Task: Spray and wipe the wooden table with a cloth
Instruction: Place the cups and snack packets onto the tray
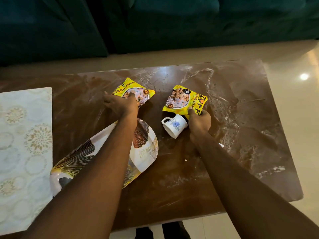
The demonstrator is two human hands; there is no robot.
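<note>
Brown wood of the desk (pixel 224 152), smeared with pale streaks, stretches under both arms before a green sofa (pixel 172 23). The right hand (pixel 199 123) curls its fingers round the right yellow packet (pixel 184 99), beside a tipped white cup (pixel 174 125). The left hand (pixel 120 104) lies on the left yellow packet (pixel 136 91) beyond a patterned tray (pixel 146 145); whether its fingers pinch it cannot be told.

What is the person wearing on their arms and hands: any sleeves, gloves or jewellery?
Nothing that shows. The left forearm and right forearm are bare, with no sleeve in view. The left hand and right hand have no gloves, and no watch, bracelet or ring is visible.
</note>
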